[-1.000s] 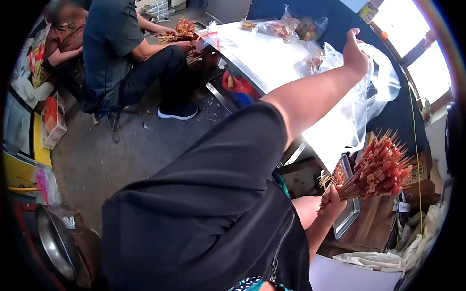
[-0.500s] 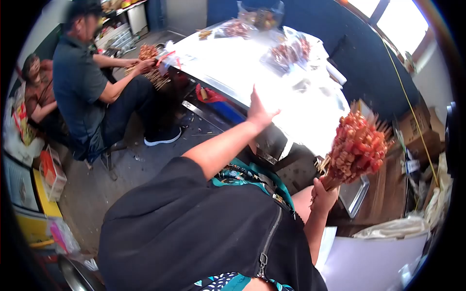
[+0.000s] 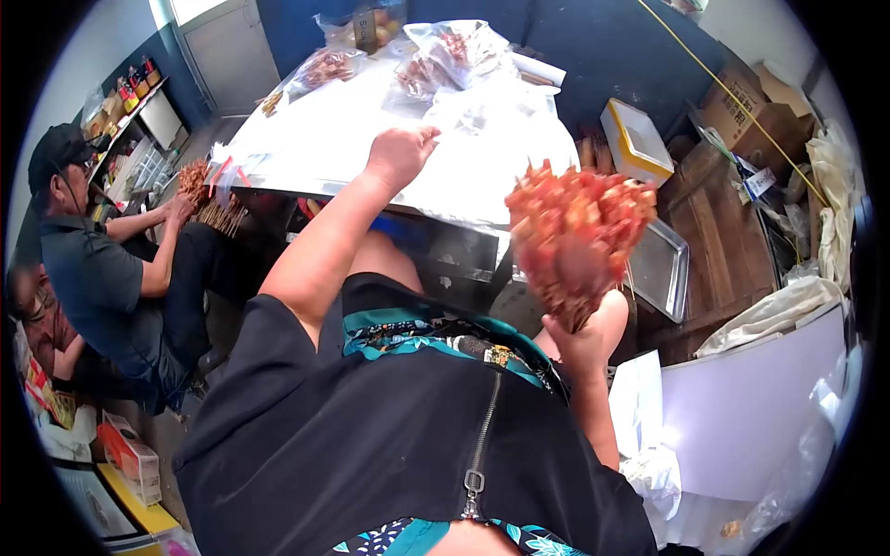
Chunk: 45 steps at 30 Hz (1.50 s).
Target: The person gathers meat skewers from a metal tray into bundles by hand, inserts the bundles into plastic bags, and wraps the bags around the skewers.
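My right hand [image 3: 577, 345] is wrapped round the stick ends of a bundle of meat skewers [image 3: 586, 227], held upright at the right of my lap. Red and pale pieces of meat crowd its upper end, blurred by motion. Over the white-topped table [image 3: 306, 139], my left hand [image 3: 400, 157] reaches out with its fingers curled together. Its fingertips come up to the edge of a clear plastic bag [image 3: 477, 109]; whatever they pinch is too small to make out.
Bagged skewers [image 3: 329, 67] lie on the far side of the table. At the left a seated person [image 3: 111, 250] holds another skewer bundle [image 3: 193, 176], with a second person behind. On my right are a metal tray [image 3: 660, 273], a yellow-edged white container [image 3: 638, 144] and a cardboard box [image 3: 742, 116].
My view has swung to the right. The left hand, stretched open before, now has curled fingers nearer the plastic bag. The skewer bundle has shifted left in view, still in my right hand.
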Each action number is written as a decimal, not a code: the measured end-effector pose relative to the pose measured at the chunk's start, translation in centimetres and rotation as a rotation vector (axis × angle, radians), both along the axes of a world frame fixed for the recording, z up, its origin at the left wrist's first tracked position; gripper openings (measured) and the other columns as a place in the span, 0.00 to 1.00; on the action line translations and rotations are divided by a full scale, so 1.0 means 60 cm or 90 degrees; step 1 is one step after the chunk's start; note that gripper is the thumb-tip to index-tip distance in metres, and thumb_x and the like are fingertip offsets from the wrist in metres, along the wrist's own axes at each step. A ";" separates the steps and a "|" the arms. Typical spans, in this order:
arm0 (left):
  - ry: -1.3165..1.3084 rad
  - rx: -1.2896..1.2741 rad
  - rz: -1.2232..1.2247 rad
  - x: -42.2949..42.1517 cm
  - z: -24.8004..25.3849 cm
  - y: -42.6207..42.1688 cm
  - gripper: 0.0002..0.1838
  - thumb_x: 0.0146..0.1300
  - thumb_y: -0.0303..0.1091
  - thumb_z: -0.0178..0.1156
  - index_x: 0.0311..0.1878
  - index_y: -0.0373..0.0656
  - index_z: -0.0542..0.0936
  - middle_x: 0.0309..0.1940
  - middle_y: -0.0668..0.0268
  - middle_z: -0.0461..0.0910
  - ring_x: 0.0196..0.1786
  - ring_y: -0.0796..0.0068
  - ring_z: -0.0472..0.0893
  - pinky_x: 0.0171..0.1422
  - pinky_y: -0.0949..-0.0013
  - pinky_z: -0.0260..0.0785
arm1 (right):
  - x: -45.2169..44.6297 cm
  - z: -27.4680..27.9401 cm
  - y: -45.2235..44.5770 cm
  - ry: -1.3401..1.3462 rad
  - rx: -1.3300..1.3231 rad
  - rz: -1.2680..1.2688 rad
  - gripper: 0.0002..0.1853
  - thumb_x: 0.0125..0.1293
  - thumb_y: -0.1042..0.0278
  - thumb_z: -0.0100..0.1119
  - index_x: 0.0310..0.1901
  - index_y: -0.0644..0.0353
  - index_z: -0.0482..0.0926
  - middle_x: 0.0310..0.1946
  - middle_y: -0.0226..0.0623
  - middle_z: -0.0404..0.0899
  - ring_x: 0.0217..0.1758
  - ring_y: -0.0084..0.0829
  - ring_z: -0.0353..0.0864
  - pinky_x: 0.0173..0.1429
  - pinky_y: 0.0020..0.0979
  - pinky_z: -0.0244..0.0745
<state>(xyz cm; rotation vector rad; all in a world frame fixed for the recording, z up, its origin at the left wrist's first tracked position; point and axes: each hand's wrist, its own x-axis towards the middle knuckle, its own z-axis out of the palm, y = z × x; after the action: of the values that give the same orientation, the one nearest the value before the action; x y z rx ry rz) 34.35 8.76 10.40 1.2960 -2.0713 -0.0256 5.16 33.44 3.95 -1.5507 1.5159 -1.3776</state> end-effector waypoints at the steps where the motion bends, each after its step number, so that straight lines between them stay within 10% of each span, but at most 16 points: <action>1: 0.091 -0.099 -0.036 -0.007 0.002 -0.006 0.09 0.60 0.36 0.59 0.41 0.45 0.81 0.27 0.62 0.81 0.32 0.64 0.81 0.40 0.64 0.72 | 0.010 -0.007 0.003 0.022 -0.078 0.007 0.14 0.53 0.75 0.67 0.42 0.66 0.79 0.31 0.31 0.81 0.35 0.20 0.79 0.42 0.26 0.74; 6: 0.436 0.124 -0.206 -0.046 0.076 -0.013 0.14 0.63 0.42 0.61 0.36 0.37 0.80 0.25 0.71 0.78 0.29 0.86 0.73 0.36 0.79 0.66 | 0.037 -0.019 -0.010 0.100 0.053 0.086 0.12 0.55 0.71 0.62 0.42 0.61 0.79 0.29 0.41 0.81 0.33 0.31 0.82 0.38 0.30 0.74; 10: 0.387 0.163 -0.269 -0.059 0.151 0.052 0.17 0.61 0.46 0.62 0.33 0.39 0.81 0.24 0.72 0.78 0.28 0.86 0.72 0.34 0.79 0.65 | 0.039 -0.042 -0.043 0.189 0.164 0.130 0.14 0.52 0.69 0.60 0.43 0.56 0.79 0.31 0.45 0.81 0.35 0.39 0.81 0.41 0.33 0.73; 16: -0.059 -0.292 -0.349 -0.002 0.155 0.140 0.10 0.54 0.41 0.67 0.31 0.45 0.82 0.19 0.65 0.75 0.22 0.67 0.75 0.27 0.70 0.69 | 0.022 -0.036 -0.045 0.083 0.181 0.193 0.18 0.50 0.68 0.65 0.45 0.61 0.78 0.27 0.37 0.81 0.31 0.25 0.78 0.40 0.30 0.72; 20: -0.057 -0.379 -0.287 0.040 0.090 0.122 0.10 0.53 0.41 0.67 0.33 0.46 0.82 0.21 0.67 0.76 0.22 0.67 0.77 0.26 0.69 0.69 | -0.020 -0.069 -0.033 0.006 0.300 0.147 0.17 0.50 0.73 0.66 0.44 0.63 0.79 0.32 0.31 0.81 0.33 0.19 0.77 0.39 0.26 0.73; 26: 0.178 -0.068 -0.398 -0.019 -0.023 0.149 0.09 0.61 0.35 0.60 0.29 0.41 0.80 0.19 0.61 0.74 0.22 0.65 0.76 0.28 0.67 0.68 | -0.025 -0.078 -0.022 -0.005 0.132 -0.060 0.17 0.49 0.75 0.66 0.44 0.64 0.78 0.33 0.33 0.82 0.35 0.22 0.79 0.42 0.27 0.74; 33: 0.558 0.038 -0.489 -0.124 0.128 0.197 0.14 0.72 0.30 0.45 0.44 0.30 0.78 0.22 0.72 0.71 0.26 0.87 0.68 0.34 0.81 0.64 | -0.017 -0.096 -0.037 0.001 0.116 -0.099 0.19 0.50 0.73 0.65 0.46 0.63 0.77 0.32 0.33 0.80 0.34 0.22 0.77 0.41 0.28 0.73; 38: 0.059 -0.410 -0.562 -0.182 0.130 0.231 0.12 0.56 0.35 0.57 0.45 0.54 0.79 0.32 0.71 0.77 0.35 0.72 0.80 0.34 0.70 0.72 | -0.023 -0.131 -0.046 -0.049 0.264 -0.097 0.17 0.51 0.75 0.66 0.44 0.64 0.76 0.30 0.25 0.75 0.36 0.23 0.75 0.40 0.26 0.70; 40: -0.210 -0.425 -0.650 -0.164 0.107 0.241 0.12 0.56 0.40 0.55 0.45 0.59 0.77 0.29 0.74 0.73 0.33 0.77 0.78 0.34 0.71 0.71 | 0.037 -0.036 -0.047 -0.214 -0.126 -0.080 0.16 0.51 0.74 0.66 0.42 0.65 0.76 0.31 0.28 0.75 0.27 0.20 0.73 0.27 0.23 0.66; 45: -0.135 -0.338 -0.495 -0.097 0.065 0.180 0.18 0.50 0.45 0.66 0.45 0.54 0.80 0.24 0.72 0.75 0.29 0.74 0.77 0.38 0.67 0.71 | -0.041 -0.062 -0.035 -0.240 0.252 -0.098 0.09 0.55 0.75 0.62 0.37 0.62 0.73 0.16 0.24 0.67 0.11 0.16 0.61 0.15 0.22 0.54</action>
<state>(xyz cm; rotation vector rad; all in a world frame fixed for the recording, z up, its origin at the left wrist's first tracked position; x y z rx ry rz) 28.55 19.56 14.28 0.1487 -2.4121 0.3058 2.67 31.31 0.21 -0.8952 1.5704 -1.2660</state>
